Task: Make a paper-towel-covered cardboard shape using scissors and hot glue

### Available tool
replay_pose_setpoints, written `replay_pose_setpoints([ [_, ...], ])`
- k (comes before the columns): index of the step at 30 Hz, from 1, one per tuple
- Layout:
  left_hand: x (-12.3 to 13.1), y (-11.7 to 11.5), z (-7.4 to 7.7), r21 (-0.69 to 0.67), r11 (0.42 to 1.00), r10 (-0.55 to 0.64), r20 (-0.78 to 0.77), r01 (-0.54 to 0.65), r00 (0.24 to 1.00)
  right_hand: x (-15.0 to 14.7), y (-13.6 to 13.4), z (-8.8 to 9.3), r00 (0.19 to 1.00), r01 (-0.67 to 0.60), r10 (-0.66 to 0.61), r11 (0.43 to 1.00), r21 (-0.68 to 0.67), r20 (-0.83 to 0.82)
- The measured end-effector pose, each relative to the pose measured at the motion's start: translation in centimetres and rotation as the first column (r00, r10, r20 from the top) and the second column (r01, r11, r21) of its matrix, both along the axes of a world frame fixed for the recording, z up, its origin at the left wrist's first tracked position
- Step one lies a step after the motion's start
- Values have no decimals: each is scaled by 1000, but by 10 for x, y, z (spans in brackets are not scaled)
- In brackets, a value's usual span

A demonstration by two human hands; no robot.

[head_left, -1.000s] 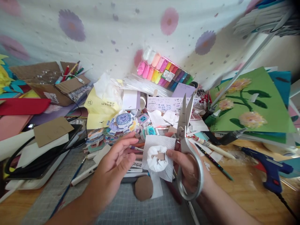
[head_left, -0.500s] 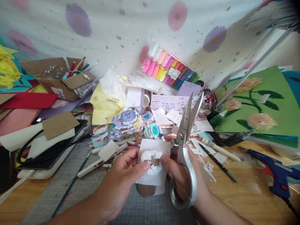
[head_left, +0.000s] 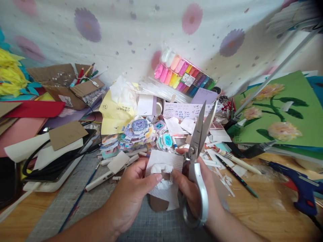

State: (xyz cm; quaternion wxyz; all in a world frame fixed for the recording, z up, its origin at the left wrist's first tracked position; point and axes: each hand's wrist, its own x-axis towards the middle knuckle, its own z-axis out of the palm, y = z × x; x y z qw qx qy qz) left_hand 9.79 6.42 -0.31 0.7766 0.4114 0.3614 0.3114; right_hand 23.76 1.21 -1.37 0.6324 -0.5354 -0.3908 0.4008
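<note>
A white textured paper piece [head_left: 168, 196] with a torn, ragged opening in its middle is held up between both hands; brown card shows through the hole and below its lower edge. My left hand [head_left: 131, 191] pinches its left side, thumb on the front beside the opening. My right hand [head_left: 191, 188] has its thumb at the right side of the opening. Large silver scissors [head_left: 198, 154] hang on that same hand, blades pointing up and slightly apart, handle loops down against the palm. The fingers behind the paper are largely hidden.
Layered yarn-like patches [head_left: 140, 126] and paper scraps lie behind the hands. Markers [head_left: 101, 179] and a blue brush are left; a blue glue gun [head_left: 302, 188] and a green flower picture [head_left: 272, 111] are right. Farther back are a cardboard box [head_left: 60, 87] and coloured clay packs [head_left: 186, 74].
The paper has tilted slightly, and the scissors have shifted a little to the left and turned slightly in my right hand. The background sits slightly farther right in view.
</note>
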Motion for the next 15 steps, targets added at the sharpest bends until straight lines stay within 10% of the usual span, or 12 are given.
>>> replay_pose_setpoints([
  [9,-15,18,9,187,979,-16,-304,77,952,51,-8,25,993,-28,11,989,143,118],
  [15,-20,25,22,195,960,-119,-371,203,921,107,-35,52,824,-176,212,977,-119,525],
])
